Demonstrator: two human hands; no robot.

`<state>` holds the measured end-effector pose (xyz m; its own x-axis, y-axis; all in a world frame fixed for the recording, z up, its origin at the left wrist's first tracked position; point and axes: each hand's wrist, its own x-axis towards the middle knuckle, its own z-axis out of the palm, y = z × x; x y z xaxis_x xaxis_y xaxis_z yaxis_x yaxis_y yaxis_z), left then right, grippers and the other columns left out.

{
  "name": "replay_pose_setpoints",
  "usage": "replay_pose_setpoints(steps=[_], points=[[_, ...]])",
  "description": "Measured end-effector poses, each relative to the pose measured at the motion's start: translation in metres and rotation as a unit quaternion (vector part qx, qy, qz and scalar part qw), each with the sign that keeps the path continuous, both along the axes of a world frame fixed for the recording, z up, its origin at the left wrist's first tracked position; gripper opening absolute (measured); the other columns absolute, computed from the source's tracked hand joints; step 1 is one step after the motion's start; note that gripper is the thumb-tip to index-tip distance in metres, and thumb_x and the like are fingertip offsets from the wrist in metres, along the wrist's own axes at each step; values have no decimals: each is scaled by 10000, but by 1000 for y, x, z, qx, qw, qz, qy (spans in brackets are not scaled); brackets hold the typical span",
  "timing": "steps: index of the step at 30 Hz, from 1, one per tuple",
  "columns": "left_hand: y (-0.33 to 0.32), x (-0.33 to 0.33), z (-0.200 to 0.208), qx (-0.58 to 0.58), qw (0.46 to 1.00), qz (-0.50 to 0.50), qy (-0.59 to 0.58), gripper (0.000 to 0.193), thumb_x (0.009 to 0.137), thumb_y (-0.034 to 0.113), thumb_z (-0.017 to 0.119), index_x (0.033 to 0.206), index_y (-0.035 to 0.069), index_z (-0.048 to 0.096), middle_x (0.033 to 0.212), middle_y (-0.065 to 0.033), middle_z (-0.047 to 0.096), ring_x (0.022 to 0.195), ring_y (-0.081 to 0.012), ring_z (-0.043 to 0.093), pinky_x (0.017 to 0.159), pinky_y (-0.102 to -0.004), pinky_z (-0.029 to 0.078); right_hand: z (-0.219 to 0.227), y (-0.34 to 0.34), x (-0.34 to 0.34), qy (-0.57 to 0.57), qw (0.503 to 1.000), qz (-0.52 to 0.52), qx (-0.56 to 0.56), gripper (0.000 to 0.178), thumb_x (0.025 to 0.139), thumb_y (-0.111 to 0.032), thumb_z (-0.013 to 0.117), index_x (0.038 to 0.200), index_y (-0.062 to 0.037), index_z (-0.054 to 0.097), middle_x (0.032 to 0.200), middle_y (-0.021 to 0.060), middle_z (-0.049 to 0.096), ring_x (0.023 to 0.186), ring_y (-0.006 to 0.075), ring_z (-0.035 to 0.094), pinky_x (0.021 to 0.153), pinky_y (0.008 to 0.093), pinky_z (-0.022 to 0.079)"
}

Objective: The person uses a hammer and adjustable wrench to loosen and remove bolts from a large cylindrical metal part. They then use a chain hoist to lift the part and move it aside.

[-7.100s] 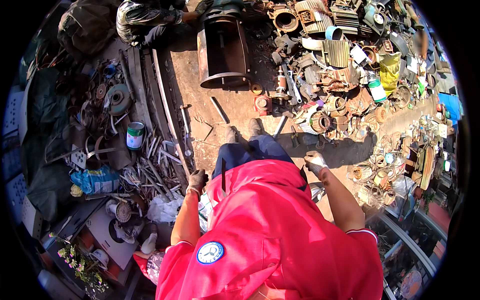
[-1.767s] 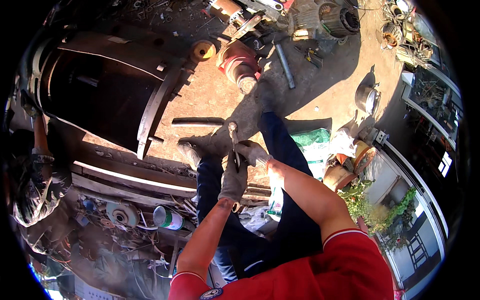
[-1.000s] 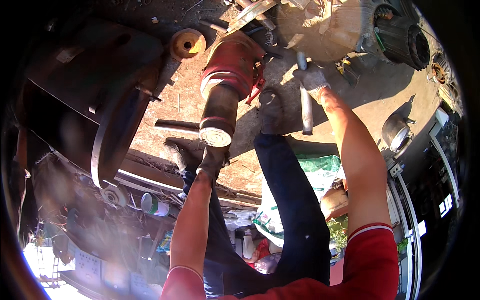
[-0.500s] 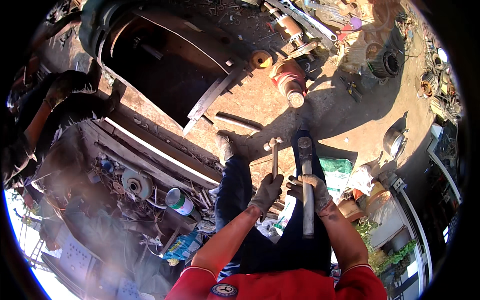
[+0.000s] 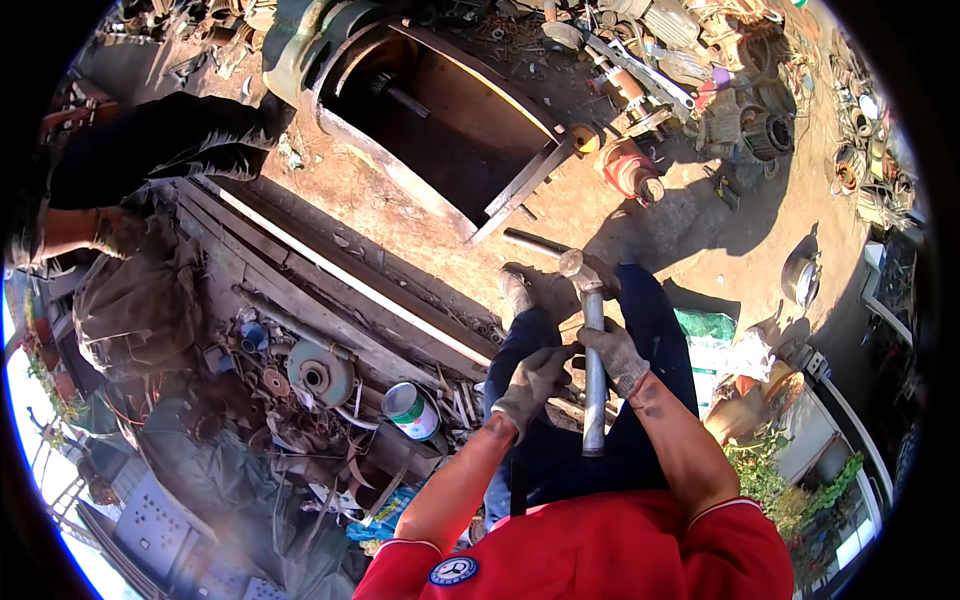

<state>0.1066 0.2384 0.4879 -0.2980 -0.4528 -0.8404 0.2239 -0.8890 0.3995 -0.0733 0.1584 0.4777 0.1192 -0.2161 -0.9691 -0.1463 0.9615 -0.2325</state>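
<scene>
A long-handled hammer with a grey, pipe-like handle stands before me, its blunt head uppermost. My right hand, in a pale work glove, is closed around the upper part of that handle. Close beside it, my left hand is gloved too, its fingers curled near the handle. What those fingers hold is hidden, and the smaller hammer seen earlier cannot be made out clearly. Past the hammer head, a metal bar lies on the ground near my shoe.
A large open metal housing lies ahead, with a reddish machine part to its right. Long beams border scrap, a paint can and a round green casing at left. Another person's gloved hand rests near a brown cloth.
The view has shifted left. The long-handled hammer has tilted, its head now angled left, and my left hand has drawn nearer to it. The smaller hammer no longer shows clearly.
</scene>
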Motion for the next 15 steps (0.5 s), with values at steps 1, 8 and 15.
replay_pose_setpoints(steps=[1,8,15], points=[[-7,14,8,109,987,116,4,605,1037,418,627,1452,-6,511,1113,-72,657,1015,-176,650,920,-286,524,9,-6,10,43,995,84,-31,361,864,-244,748,1099,7,637,875,116,683,810,222,698,733,366,572],[-119,22,27,68,988,114,78,399,952,362,760,1188,60,651,1051,-17,665,951,-128,619,832,-302,523,56,-53,61,123,886,376,-240,567,745,-367,795,1216,-79,666,1121,244,674,1100,411,661,964,479,541],[-225,50,26,64,961,260,73,410,902,174,726,1260,7,615,1004,-82,678,897,-203,672,813,-358,571,55,-170,70,4,897,327,-298,429,878,-348,734,1188,-61,655,1120,231,692,1036,413,676,950,474,538]])
